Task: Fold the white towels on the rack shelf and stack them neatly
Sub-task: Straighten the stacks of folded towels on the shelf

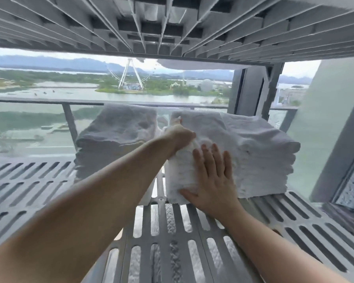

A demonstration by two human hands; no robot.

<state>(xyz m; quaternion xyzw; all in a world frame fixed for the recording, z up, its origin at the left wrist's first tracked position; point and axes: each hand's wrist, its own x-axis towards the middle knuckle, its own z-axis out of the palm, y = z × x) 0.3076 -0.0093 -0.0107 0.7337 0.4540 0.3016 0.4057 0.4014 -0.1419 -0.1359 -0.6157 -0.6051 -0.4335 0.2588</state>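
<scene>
A slatted grey rack shelf [192, 252] by a glass balcony rail, w/ water, green flats and a Ferris wheel [129, 74] beyond; a second slatted shelf hangs overhead. Two piles of white towels sit at the back of the shelf: the left stack [114, 139] and, just beside it w/ a narrow gap between, the taller right stack [260, 158]. A person works on the right stack's near-left corner. The left hand [180, 135] is curled over the top edge, fingers closed into the terry; exactly which layer it holds can't be told. The right hand [211, 178] is spread wide and flat against the front face, holding nothing, palm pressing the folds inward.

Judged step: squaring up the right stack, late in the task as no loose towel shows on the shelf. To do it well: keep the flat palm pushing evenly so the front edges line up, steady the top w/ the other hand so the layers don't slide toward the gap, then check the corners sit flush.
</scene>
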